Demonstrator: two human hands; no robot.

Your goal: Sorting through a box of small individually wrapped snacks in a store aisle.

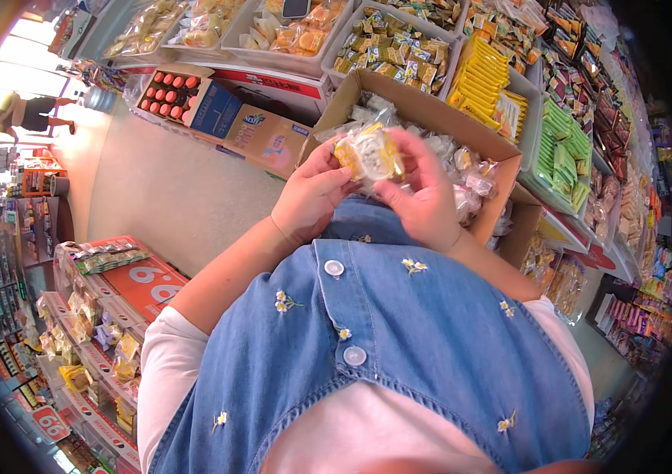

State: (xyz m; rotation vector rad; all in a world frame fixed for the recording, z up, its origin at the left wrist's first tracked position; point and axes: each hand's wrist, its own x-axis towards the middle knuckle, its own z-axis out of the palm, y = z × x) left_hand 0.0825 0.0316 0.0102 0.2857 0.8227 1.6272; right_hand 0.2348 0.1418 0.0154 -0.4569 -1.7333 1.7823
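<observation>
Both my hands hold a small clear-plastic packet point(371, 156) with yellow and white on it; its exact contents are hard to make out. My left hand point(316, 193) is closed on its left edge, fingers curled under. On the other side my right hand point(423, 197) grips it between thumb and fingers. The packet is held up over the near side of an open cardboard box point(498, 193). Inside that box lie many clear-wrapped packets point(474, 178), some whitish and some pinkish, partly hidden by my hands.
Beyond the box are bins of wrapped snacks, with yellow packets point(478, 79) and green packets point(561, 146) at the right. A carton of red-capped bottles point(170, 95) stands to the left. Lower left is a tiered display shelf point(99, 340). A person point(32, 113) is far off at the left.
</observation>
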